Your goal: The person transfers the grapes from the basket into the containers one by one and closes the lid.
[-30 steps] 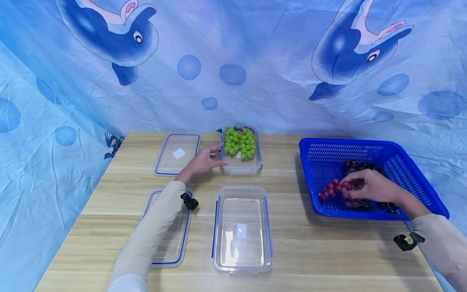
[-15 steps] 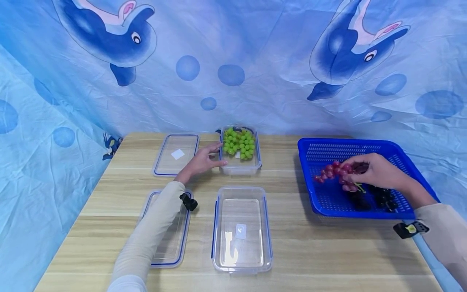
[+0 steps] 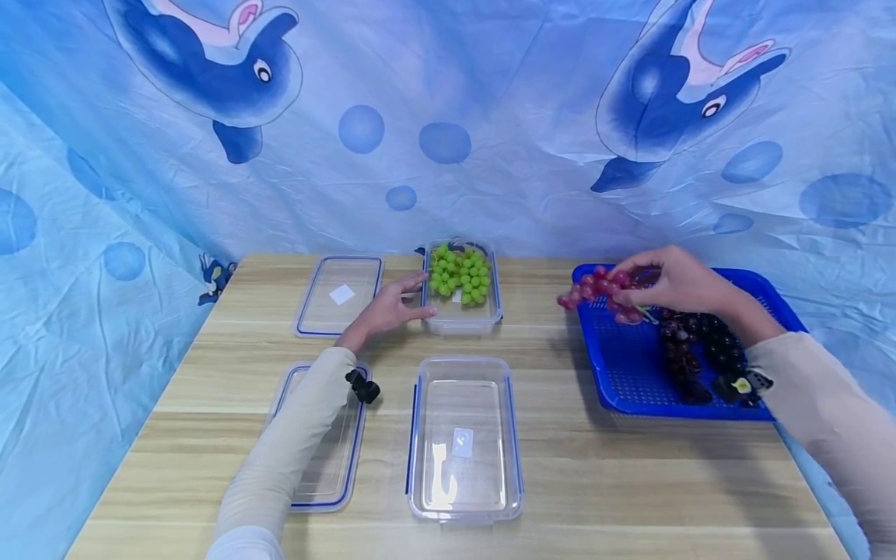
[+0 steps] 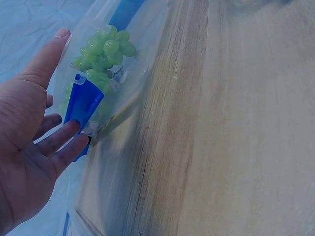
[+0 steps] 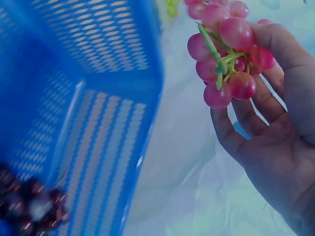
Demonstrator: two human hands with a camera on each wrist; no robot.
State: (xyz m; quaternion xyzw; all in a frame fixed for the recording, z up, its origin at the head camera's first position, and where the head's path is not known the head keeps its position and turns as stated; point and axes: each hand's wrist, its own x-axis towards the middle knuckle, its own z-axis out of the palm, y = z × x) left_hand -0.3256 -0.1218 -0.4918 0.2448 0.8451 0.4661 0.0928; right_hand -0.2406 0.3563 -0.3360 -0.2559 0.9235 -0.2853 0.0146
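My right hand point(image 3: 675, 284) holds a bunch of red grapes point(image 3: 603, 289) above the back left part of the blue basket point(image 3: 633, 389). Its thumb and fingers pinch the grapes near a green stem, as the right wrist view shows with the bunch point(image 5: 229, 64) up close. At the back of the table, my left hand point(image 3: 390, 303) rests against the left side of a clear container point(image 3: 465, 323) with green grapes point(image 3: 458, 274) inside. Seen from the left wrist, that hand point(image 4: 37, 123) has its fingers spread by a blue side clip point(image 4: 83, 101).
Dark grapes point(image 3: 689, 350) lie in the basket. A larger clear container point(image 3: 463, 498) stands at the front centre. Two clear lids with blue seals, a small lid point(image 3: 339, 295) and a bigger lid point(image 3: 325, 467) partly under the left arm, lie on the wooden table point(image 3: 560, 498).
My right hand has lifted the red grapes up from the basket and carried them back and to the left, to above its rim. The left hand stays by the green grapes' container.
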